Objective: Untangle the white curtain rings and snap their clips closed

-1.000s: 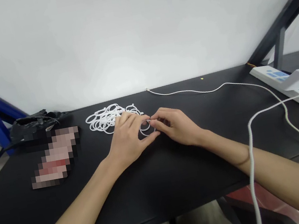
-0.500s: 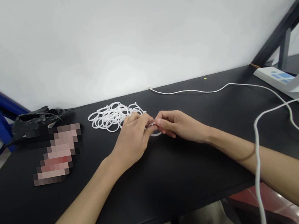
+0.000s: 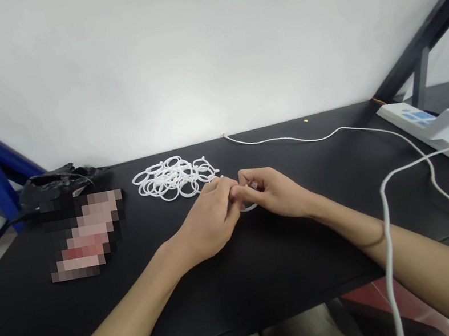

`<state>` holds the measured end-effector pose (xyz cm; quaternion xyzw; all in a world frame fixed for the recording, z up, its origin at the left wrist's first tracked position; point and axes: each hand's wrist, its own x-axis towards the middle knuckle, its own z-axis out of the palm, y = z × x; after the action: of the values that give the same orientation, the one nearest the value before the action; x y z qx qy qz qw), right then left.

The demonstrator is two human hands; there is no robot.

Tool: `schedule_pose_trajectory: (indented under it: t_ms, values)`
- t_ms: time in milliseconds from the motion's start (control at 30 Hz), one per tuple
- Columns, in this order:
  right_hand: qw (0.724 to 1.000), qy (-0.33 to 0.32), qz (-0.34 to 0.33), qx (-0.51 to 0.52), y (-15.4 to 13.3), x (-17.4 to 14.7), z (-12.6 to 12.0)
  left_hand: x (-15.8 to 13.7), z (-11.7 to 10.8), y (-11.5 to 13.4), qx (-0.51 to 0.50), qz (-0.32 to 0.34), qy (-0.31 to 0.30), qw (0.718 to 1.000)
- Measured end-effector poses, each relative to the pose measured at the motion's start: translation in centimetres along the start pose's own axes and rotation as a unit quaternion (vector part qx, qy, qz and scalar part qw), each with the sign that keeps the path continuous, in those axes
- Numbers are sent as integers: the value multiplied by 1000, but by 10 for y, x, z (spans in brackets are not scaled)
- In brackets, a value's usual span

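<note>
My left hand (image 3: 209, 217) and my right hand (image 3: 276, 193) meet over the middle of the table, fingertips touching. Both are closed in a pinch on one white cable tie (image 3: 251, 208), bent into a loop. Only the lower curve of that loop shows below the fingers; its joined part is hidden between them. Just beyond my left hand lies a loose pile of white looped cable ties (image 3: 174, 178), overlapping one another.
A crumpled black plastic bag (image 3: 51, 185) and a pixelated flat item (image 3: 90, 232) lie left on the black table (image 3: 230, 300). At right sits a white and blue device (image 3: 431, 131). A white cord (image 3: 390, 254) hangs in front of my right forearm; another cable (image 3: 318, 137) crosses the back.
My hands have come closer together, and the left has shifted slightly right. The cable tie's loop is now more covered by my fingers.
</note>
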<state>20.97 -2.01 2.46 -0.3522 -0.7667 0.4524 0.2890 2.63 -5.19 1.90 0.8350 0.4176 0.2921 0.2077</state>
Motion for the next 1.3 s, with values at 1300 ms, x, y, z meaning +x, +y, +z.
schedule_pose_trajectory:
  t_ms: [1300]
  values:
    - [963,98,-121,-218,5,0,-6,2,-6,-9,-30,-27,56,998]
